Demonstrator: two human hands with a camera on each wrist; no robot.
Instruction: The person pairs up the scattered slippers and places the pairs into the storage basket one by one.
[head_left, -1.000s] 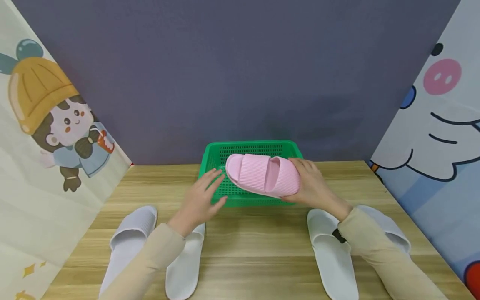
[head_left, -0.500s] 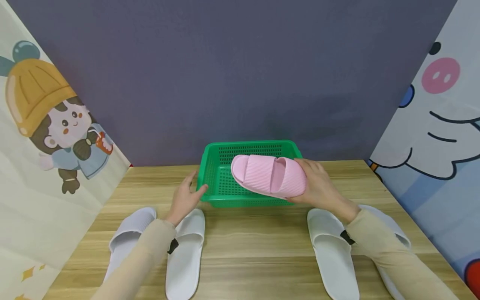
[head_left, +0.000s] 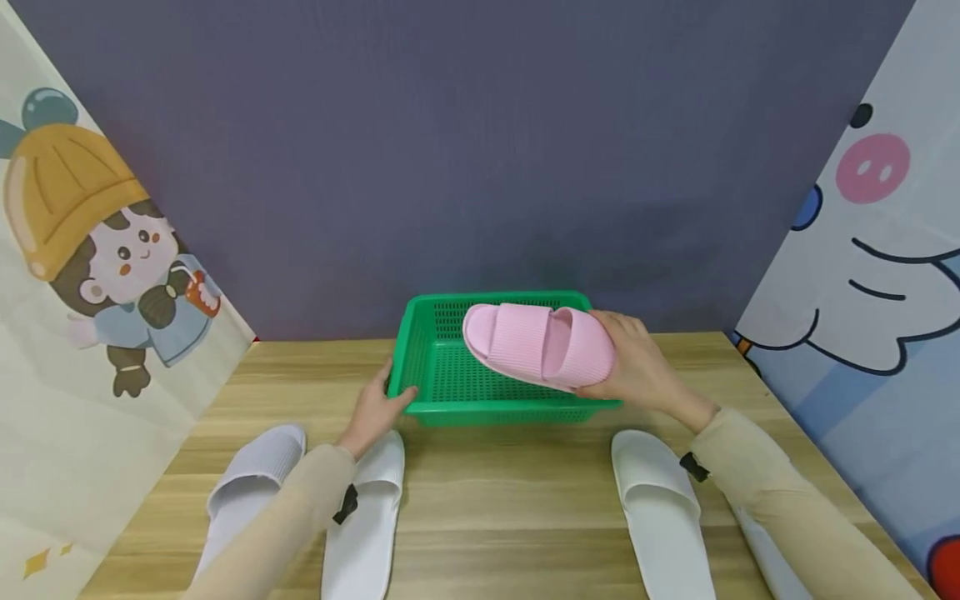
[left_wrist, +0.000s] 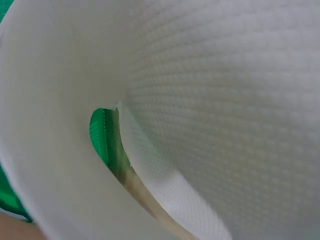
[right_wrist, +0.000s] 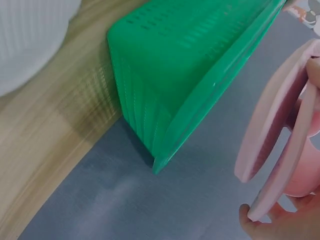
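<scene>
A plain, dark blue-grey wall [head_left: 480, 150] stands behind a counter of light brown, streaked wood grain [head_left: 510, 517]. On the left, a wrinkled cream sheet [head_left: 52, 467] is printed with a cartoon child [head_left: 123, 258] in a mustard-yellow hat. On the right, a white and pale-blue panel [head_left: 855, 433] bears a cartoon animal [head_left: 892, 242] with an oval pink snout. The light is soft.

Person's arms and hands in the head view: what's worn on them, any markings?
The left sleeve and right sleeve are plain beige, long, without visible pattern. A small black piece shows by the left cuff and another by the right. The left hand and right hand are ungloved.
</scene>
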